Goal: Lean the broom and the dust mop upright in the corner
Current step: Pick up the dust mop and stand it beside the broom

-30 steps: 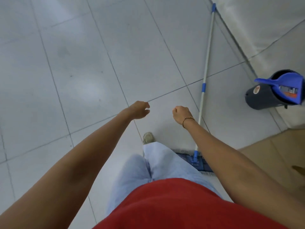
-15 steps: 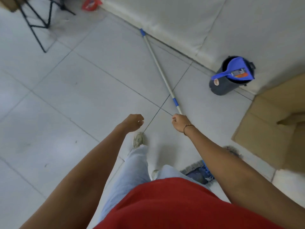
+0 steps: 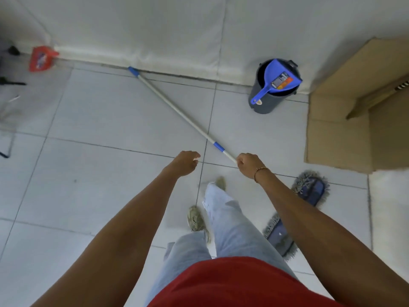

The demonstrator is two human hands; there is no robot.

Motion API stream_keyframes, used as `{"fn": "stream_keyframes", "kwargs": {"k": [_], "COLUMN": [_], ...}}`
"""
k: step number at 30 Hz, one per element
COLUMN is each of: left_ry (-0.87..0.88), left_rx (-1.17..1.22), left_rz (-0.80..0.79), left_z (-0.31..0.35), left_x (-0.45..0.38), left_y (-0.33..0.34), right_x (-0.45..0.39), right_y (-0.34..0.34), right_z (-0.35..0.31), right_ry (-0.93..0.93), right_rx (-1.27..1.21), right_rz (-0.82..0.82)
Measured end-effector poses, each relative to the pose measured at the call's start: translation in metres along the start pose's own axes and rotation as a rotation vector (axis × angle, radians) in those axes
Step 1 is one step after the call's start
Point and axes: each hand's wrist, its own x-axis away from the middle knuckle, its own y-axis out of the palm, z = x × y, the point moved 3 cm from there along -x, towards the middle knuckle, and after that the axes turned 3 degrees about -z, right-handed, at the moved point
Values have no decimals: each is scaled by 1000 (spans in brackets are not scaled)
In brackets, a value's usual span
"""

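Observation:
The dust mop lies flat on the tiled floor. Its silver handle (image 3: 177,109) runs from a blue tip at the foot of the white wall toward me, and its blue fringed head (image 3: 309,191) is partly hidden under my right forearm. My right hand (image 3: 247,165) is a closed fist over the handle's near part; it appears to hover above it rather than grip it. My left hand (image 3: 186,162) is curled with nothing in it, left of the handle. A red object (image 3: 42,58), possibly the broom's head, lies at the wall's foot on the far left.
A dark bucket (image 3: 263,105) with a blue dustpan (image 3: 278,79) stuck in it stands by the wall. An open cardboard box (image 3: 338,129) sits on the right. Black stand legs (image 3: 11,83) show at the left edge. My legs and shoes are mid-step below.
I have turned and walked toward the wall, so the bucket, box and red object came into view. My right fist now overlaps the mop handle instead of sitting left of it.

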Motion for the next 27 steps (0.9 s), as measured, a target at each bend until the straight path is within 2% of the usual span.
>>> {"fn": "stream_keyframes", "kwargs": {"k": [5, 10, 18, 23, 27], "left_ry": [-8, 17, -2, -111, -213], "left_rx": [-37, -63, -53, 115, 165], "left_rz": [-45, -12, -81, -56, -21], "left_z": [26, 34, 27, -3, -50], "left_x": [-47, -97, -159, -239, -338], "left_y": [-36, -69, -95, -88, -52], "right_x": [-35, -66, -129, -200, -293], "right_y": [-34, -68, -84, -71, -27], "right_z": [14, 20, 22, 33, 66], "right_ry": [36, 59, 45, 71, 113], "right_rx": [15, 18, -80, -162, -200], "right_rz": [-39, -70, -65, -18, -18]}}
